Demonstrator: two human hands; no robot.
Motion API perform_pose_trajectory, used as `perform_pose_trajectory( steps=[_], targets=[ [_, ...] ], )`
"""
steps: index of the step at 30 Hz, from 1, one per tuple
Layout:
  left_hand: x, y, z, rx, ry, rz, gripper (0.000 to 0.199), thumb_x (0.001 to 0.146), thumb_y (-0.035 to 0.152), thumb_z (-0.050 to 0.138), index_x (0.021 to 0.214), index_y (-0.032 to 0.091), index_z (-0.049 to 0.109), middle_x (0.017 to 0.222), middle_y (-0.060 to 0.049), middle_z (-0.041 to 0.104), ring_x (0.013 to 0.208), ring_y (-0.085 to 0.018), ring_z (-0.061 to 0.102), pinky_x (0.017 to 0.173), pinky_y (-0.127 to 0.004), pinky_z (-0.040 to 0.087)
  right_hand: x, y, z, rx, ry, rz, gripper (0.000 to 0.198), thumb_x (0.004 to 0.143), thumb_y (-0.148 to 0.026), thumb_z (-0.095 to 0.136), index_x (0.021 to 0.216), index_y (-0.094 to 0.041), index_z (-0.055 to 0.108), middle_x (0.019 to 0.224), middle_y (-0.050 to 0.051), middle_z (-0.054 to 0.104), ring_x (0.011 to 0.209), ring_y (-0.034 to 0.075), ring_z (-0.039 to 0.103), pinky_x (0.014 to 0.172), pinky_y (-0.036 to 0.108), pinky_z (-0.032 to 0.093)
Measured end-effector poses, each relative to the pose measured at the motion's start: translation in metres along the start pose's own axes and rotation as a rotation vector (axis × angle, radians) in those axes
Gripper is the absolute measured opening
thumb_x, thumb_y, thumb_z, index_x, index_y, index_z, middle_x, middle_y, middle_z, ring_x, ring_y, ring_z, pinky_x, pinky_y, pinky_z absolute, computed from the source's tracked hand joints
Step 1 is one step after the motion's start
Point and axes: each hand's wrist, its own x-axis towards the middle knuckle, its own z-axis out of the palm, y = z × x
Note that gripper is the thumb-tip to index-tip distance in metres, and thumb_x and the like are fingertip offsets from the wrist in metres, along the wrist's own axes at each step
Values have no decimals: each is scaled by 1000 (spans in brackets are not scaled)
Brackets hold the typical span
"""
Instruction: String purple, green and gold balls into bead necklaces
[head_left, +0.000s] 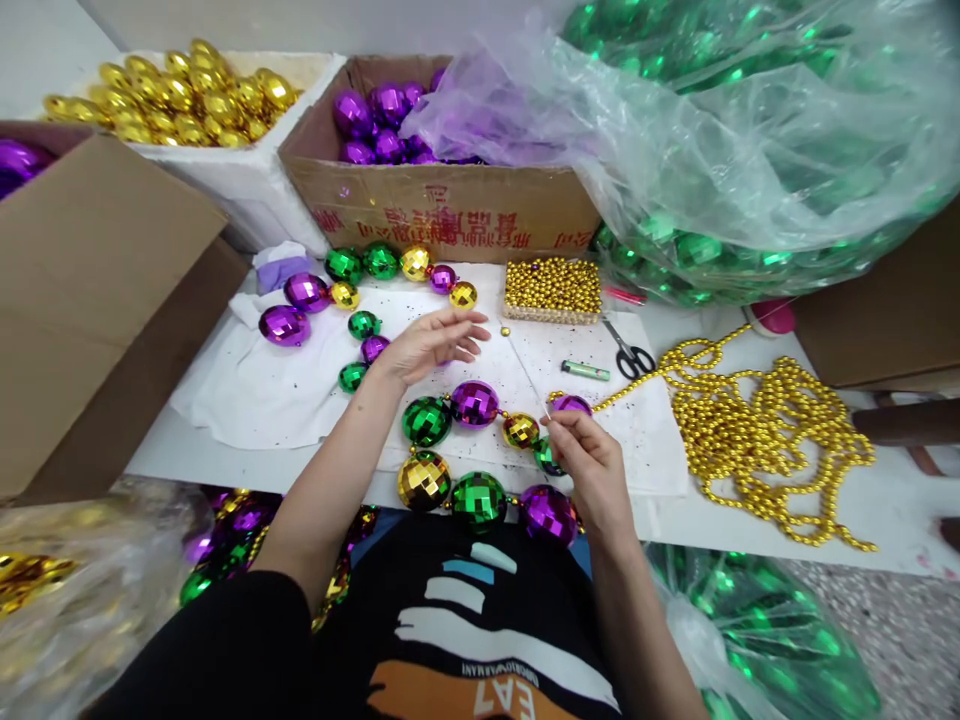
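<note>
My right hand [589, 458] pinches the lower end of a thin, straight, pale needle or wire [529, 372]; which of the two I cannot tell. At its far tip sits a small gold bead [505, 331]. Fingers loosely stretched, my left hand [439, 345] hovers just left of that bead, holding nothing I can see. Large faceted balls, among them a purple ball [475, 404], a green ball [426, 421] and a gold ball [424, 480], lie strung in a curve between my forearms. Behind the hands, a clear tray [553, 316] is full of small gold beads.
Scissors [630, 352] and a green tube [585, 370] lie on the white cloth [247, 400]. Gold bead chain [750, 450] is heaped at right. Along the back stand a box of gold balls [307, 165], a carton [442, 215] of purple balls and a bag [750, 170] of green ones.
</note>
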Motion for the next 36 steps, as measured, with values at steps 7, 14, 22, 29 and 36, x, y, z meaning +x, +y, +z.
perform_pose_trajectory(
  steps=[7, 14, 22, 29, 36],
  targets=[
    [-3, -16, -31, 1029, 469, 143, 32, 76, 31, 76, 104, 18, 69, 109, -10, 67, 100, -24, 62, 92, -36, 48, -1, 5, 1, 26, -28, 25, 21, 84, -41, 70, 87, -20, 68, 62, -3, 51, 59, 11, 44, 55, 23, 33],
    [0, -27, -24, 753, 422, 43, 28, 76, 34, 77, 97, 18, 66, 97, -9, 68, 93, -23, 64, 82, -32, 50, -5, 1, 5, -8, -41, 36, 22, 83, -42, 70, 84, -20, 67, 61, -3, 51, 58, 10, 43, 55, 23, 33],
    [-8, -8, -13, -554, 320, -49, 12, 93, 17, 51, 92, 14, 63, 87, -7, 74, 90, -21, 74, 91, -39, 59, -10, -5, 14, -133, -151, 58, 25, 84, -43, 67, 84, -18, 67, 61, -3, 48, 57, 10, 40, 52, 23, 29],
    [-14, -13, -4, -694, 323, -58, 18, 96, 14, 48, 90, 13, 65, 87, -8, 75, 106, -22, 73, 111, -47, 50, -11, 0, 14, -185, -143, 42, 27, 84, -45, 65, 84, -18, 68, 62, -2, 48, 57, 10, 39, 51, 23, 28],
    [-17, -16, -2, -700, 302, -76, 19, 96, 15, 49, 94, 14, 67, 93, -9, 77, 117, -25, 69, 112, -46, 49, -8, 3, 15, -180, -142, 67, 29, 82, -47, 66, 84, -18, 68, 61, -2, 47, 56, 10, 37, 51, 23, 27]
  ],
)
